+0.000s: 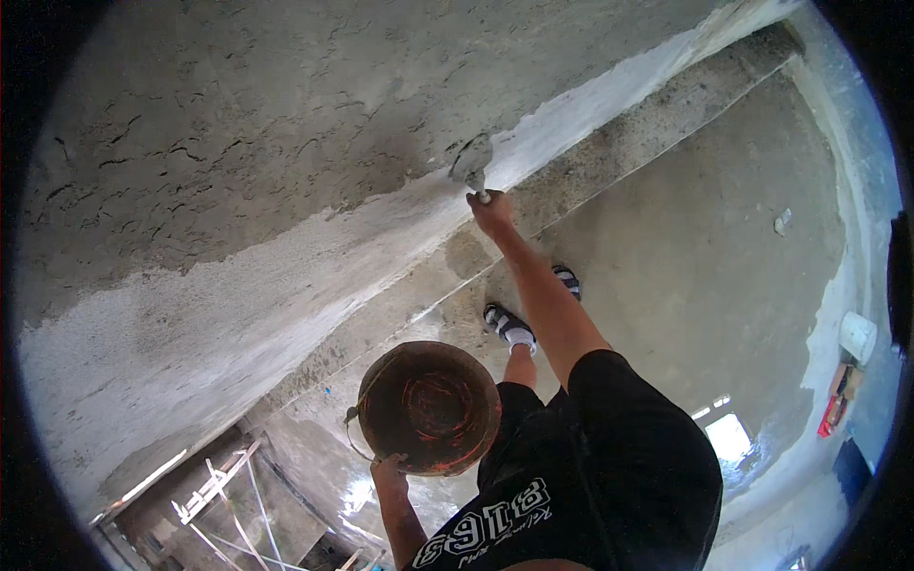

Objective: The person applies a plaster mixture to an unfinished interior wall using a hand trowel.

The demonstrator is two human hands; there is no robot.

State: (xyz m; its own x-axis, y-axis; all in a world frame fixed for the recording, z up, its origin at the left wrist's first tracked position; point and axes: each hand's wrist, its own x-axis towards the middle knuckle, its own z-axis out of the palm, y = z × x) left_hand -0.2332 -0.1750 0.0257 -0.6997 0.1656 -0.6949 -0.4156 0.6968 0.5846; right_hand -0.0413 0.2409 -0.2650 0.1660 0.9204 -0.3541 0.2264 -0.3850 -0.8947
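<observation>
My right hand [492, 211] reaches forward and grips the handle of a small trowel [472, 162], whose blade lies against the wall [238, 143] at the edge of wet grey plaster. The plaster above it is rough and cracked; a paler, smoother band runs below. My left hand [388, 468] holds the rim of a round, dirty reddish bucket [430, 407] close to my body, its inside smeared with dried mortar. My feet [514, 328], in sandals and white socks, stand on the concrete floor near the foot of the wall.
The concrete floor [685, 238] stretches to the right. A white bucket [857, 336] and a red object [836, 409] sit by the far right wall. Wooden frames [219, 495] lie at the lower left. A small pale scrap [782, 222] lies on the floor.
</observation>
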